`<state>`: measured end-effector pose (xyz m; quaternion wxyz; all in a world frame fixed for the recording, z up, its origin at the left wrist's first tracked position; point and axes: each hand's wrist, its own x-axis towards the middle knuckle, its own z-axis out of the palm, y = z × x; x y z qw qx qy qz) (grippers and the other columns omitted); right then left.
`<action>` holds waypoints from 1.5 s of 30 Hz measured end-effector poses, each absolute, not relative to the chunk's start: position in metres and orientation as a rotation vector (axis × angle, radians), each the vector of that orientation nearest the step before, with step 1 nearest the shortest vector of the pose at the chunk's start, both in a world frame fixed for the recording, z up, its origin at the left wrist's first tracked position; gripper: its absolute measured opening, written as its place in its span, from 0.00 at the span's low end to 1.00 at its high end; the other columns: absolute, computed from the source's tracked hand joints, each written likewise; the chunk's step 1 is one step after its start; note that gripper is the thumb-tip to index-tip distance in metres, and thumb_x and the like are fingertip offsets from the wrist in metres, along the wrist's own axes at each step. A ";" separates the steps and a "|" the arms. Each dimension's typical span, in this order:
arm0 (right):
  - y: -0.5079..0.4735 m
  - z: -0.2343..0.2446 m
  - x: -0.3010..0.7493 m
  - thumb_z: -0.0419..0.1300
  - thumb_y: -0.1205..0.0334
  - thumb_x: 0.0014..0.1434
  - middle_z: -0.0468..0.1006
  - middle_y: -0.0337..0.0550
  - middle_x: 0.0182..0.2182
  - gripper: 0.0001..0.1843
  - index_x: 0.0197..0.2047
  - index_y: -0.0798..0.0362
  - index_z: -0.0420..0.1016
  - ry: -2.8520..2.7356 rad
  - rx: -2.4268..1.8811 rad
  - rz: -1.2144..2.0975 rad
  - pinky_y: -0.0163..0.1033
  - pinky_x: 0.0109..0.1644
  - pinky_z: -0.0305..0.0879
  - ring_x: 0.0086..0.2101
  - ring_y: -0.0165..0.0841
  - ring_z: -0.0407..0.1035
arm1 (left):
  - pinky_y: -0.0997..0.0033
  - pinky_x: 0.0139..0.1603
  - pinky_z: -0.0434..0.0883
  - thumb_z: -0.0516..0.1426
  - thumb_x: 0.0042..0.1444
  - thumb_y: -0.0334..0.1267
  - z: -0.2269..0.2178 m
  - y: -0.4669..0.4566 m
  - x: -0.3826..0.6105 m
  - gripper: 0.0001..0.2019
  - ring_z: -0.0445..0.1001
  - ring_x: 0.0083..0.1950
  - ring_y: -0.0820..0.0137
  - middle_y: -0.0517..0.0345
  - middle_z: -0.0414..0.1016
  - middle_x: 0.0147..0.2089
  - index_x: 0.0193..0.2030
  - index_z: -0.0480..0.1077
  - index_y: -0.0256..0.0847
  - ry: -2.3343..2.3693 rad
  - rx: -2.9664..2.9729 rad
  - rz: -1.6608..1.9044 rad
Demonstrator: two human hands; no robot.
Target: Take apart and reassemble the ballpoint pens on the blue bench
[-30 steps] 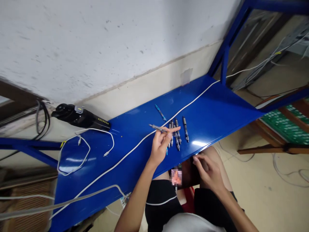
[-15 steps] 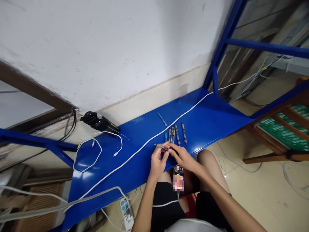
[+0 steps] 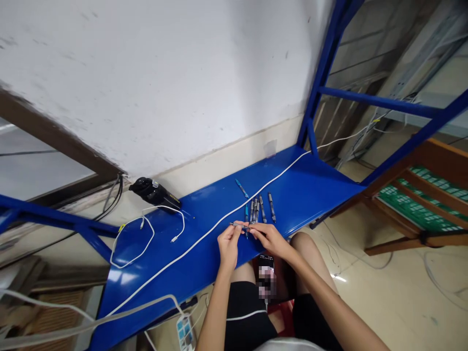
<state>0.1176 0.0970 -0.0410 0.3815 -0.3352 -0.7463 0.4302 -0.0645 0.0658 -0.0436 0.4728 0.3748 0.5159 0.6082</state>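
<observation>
Over the front edge of the blue table, my left hand and my right hand meet fingertip to fingertip. A slim grey pen lies level between them, its tip poking out to the left. Both hands are closed on it in a pinch, and the fingers cover part of its length. Just beyond my hands lie several grey pens, two others set apart to their right. A light-blue pen rests farther back, and another blue pen lies left of the grey ones.
A long white cable crosses the table diagonally. At the left are a black bottle against the wall and a looped white charging cable. A phone is on my lap. A power strip and wooden chair flank the table.
The view has shifted slightly. The pen now lies flatter between my fingertips, less of it showing at the left, and my right fingers have drawn a little apart from my left hand.
</observation>
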 end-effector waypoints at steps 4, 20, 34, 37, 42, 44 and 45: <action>0.095 -0.044 0.118 0.54 0.46 0.80 0.86 0.48 0.43 0.21 0.55 0.48 0.85 -1.908 -0.844 1.054 0.44 0.51 0.74 0.43 0.41 0.80 | 0.65 0.48 0.77 0.73 0.57 0.52 -0.047 0.064 -0.062 0.19 0.83 0.41 0.62 0.46 0.88 0.42 0.40 0.84 0.34 1.370 0.836 1.533; 0.090 -0.037 0.116 0.54 0.48 0.80 0.82 0.45 0.44 0.16 0.52 0.49 0.78 -1.880 -0.921 1.105 0.42 0.50 0.72 0.43 0.38 0.76 | 0.69 0.47 0.77 0.74 0.55 0.51 -0.043 0.066 -0.061 0.19 0.85 0.42 0.64 0.50 0.86 0.39 0.40 0.78 0.38 1.367 0.818 1.569; 0.091 -0.040 0.116 0.53 0.51 0.81 0.83 0.47 0.47 0.16 0.59 0.47 0.77 -1.926 -0.877 1.069 0.44 0.55 0.71 0.48 0.40 0.77 | 0.72 0.40 0.72 0.71 0.59 0.53 -0.047 0.066 -0.063 0.18 0.75 0.34 0.70 0.59 0.78 0.30 0.38 0.80 0.38 1.489 0.893 1.549; 0.092 -0.042 0.117 0.53 0.51 0.81 0.82 0.47 0.45 0.14 0.53 0.48 0.77 -1.896 -0.871 1.057 0.43 0.53 0.71 0.45 0.39 0.77 | 0.72 0.39 0.72 0.71 0.59 0.53 -0.047 0.066 -0.063 0.18 0.75 0.34 0.70 0.58 0.79 0.31 0.38 0.81 0.38 1.491 0.942 1.521; 0.091 -0.043 0.117 0.55 0.52 0.80 0.83 0.42 0.40 0.11 0.52 0.48 0.74 -1.800 -0.906 1.165 0.40 0.48 0.71 0.40 0.37 0.78 | 0.67 0.51 0.78 0.72 0.61 0.50 -0.040 0.065 -0.062 0.18 0.84 0.47 0.63 0.48 0.86 0.47 0.48 0.81 0.38 1.307 0.962 1.470; 0.091 -0.041 0.117 0.56 0.51 0.80 0.83 0.41 0.40 0.12 0.56 0.48 0.74 -1.806 -0.916 1.164 0.40 0.48 0.71 0.39 0.36 0.78 | 0.64 0.58 0.77 0.70 0.63 0.48 -0.038 0.065 -0.061 0.17 0.84 0.55 0.59 0.45 0.86 0.53 0.50 0.81 0.38 1.232 0.969 1.456; 0.091 -0.040 0.116 0.56 0.51 0.80 0.84 0.43 0.43 0.13 0.58 0.48 0.75 -1.821 -0.911 1.150 0.41 0.50 0.71 0.41 0.37 0.78 | 0.63 0.61 0.77 0.70 0.64 0.47 -0.038 0.064 -0.061 0.16 0.84 0.57 0.59 0.44 0.86 0.55 0.50 0.81 0.38 1.215 0.972 1.454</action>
